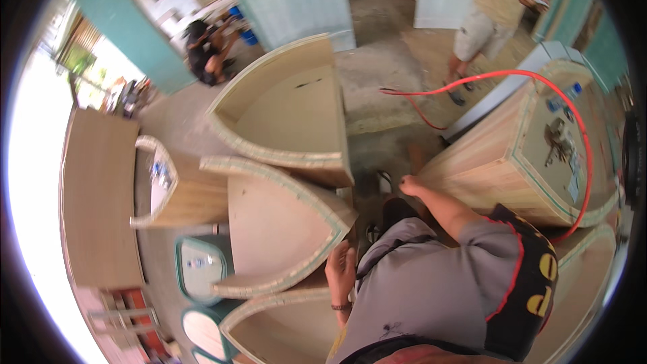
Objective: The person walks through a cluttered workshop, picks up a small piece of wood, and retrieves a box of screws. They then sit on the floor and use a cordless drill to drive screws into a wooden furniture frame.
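Observation:
My left hand (342, 271), a dark bracelet at its wrist, hangs beside the pointed corner of a curved, boat-shaped wooden cabinet (283, 222). Its fingers are loosely bent and somewhat apart, with nothing visible in them; whether it touches the cabinet I cannot tell. My right hand (409, 186) reaches forward at the side of a large wooden cabinet (482, 162). Its fingers look curled in, and no object shows in it. On that cabinet's top lie a clear plastic bottle (565, 97) and a small heap of metal pieces (558, 140).
A red hose (588, 141) arcs over the right cabinet toward the floor. Another curved cabinet (290, 104) stands ahead, with green-rimmed stools (202, 269) at left. One person (209, 50) crouches at far left; another (495, 17) stands at far right. Concrete floor (377, 61) runs between the cabinets.

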Action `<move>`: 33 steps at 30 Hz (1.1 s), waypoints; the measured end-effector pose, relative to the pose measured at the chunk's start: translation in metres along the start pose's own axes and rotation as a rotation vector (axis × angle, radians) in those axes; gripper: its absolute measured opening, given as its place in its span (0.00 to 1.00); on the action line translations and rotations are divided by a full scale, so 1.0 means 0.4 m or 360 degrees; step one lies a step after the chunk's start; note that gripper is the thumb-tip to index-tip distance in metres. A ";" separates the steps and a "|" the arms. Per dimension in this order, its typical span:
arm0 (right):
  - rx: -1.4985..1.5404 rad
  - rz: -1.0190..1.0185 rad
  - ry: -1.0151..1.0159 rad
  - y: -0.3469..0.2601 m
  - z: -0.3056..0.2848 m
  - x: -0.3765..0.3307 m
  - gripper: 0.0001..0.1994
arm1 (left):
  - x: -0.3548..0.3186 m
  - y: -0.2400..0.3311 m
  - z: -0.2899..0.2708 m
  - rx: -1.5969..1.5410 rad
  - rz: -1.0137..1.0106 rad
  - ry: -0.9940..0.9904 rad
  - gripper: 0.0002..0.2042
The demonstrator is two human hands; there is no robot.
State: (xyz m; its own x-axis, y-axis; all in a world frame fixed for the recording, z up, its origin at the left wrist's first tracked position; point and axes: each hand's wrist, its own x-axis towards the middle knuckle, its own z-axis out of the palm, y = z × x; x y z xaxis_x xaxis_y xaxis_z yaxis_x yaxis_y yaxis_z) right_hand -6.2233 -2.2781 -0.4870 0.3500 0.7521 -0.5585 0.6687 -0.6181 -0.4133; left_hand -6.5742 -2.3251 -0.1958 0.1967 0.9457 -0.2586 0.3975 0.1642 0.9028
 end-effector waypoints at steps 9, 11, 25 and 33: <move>-0.0099 0.0225 -0.0203 0.041 -0.222 0.285 0.17 | 0.465 0.133 0.165 0.0119 0.0022 0.0051 0.14; -0.0012 0.0290 -0.0224 0.046 -0.280 0.338 0.18 | 0.609 0.176 0.201 0.0485 0.0154 0.0006 0.15; 0.0480 0.0853 0.0141 0.380 -0.371 0.530 0.18 | 1.099 0.034 0.408 0.1500 0.0132 -0.0410 0.27; 0.0369 0.0529 0.0091 0.422 -0.396 0.496 0.19 | 1.127 -0.102 0.420 0.1279 -0.0078 -0.0731 0.23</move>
State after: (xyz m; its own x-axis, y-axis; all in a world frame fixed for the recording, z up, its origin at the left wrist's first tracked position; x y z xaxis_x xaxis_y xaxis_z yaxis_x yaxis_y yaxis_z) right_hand -5.9371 -2.1969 -0.5539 0.5623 0.5101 -0.6509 0.3499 -0.8599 -0.3716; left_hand -6.3513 -1.9526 -0.4070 0.4308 0.7108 -0.5560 0.8831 -0.2052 0.4219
